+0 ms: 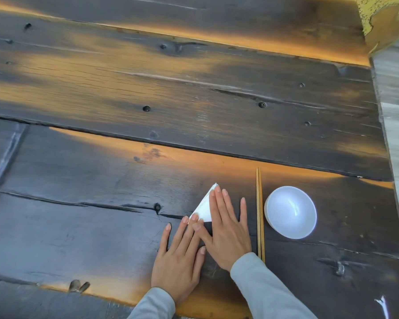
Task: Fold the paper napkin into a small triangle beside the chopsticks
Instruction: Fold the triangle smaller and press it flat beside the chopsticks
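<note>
The paper napkin (204,209) lies on the dark wooden table (101,226) as a small white triangle, its sharp tip pointing away from the person and its long edge slanting down to the left; it sits just left of the chopsticks (260,215), apart from them; the pair of chopsticks lies side by side, running straight away from the person, with a white bowl (290,212) just to their right. The right hand (226,231) is spread flat, palm down, fingers extended, pressing over the napkin's right part and hiding it; its little finger stretches toward the chopsticks without touching them. The left hand (179,256) is also flat and open on the table, its fingertips (194,218) resting at the napkin's lower left corner; both wrists wear grey sleeves (263,286); neither hand grips anything.
</note>
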